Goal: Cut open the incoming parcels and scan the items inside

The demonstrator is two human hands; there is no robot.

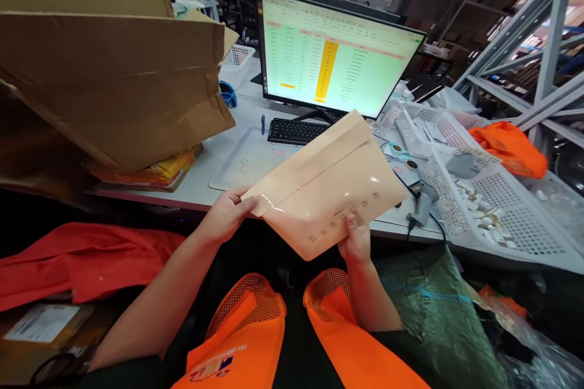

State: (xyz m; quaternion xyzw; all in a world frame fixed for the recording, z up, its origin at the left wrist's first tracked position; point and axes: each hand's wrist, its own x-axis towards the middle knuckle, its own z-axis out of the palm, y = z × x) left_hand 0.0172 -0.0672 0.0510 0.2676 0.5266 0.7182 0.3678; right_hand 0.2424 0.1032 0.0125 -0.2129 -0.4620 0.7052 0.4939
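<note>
A glossy beige mailer bag (326, 185) is held flat in front of me, over the near edge of the white desk (214, 161). My left hand (225, 214) grips the bag's left corner, fingers closed on it. At the bag's lower edge, my right hand (356, 242) pinches it with the thumb on top. A flap runs across the bag's upper half. Small printed symbols line its lower edge.
A monitor (333, 51) showing a spreadsheet and a black keyboard (294, 131) stand behind the bag. A large open cardboard box (114, 73) fills the left. White baskets (483, 194), a barcode scanner (422, 203) and an orange cloth (511, 146) lie right. Red fabric (77, 258) lies lower left.
</note>
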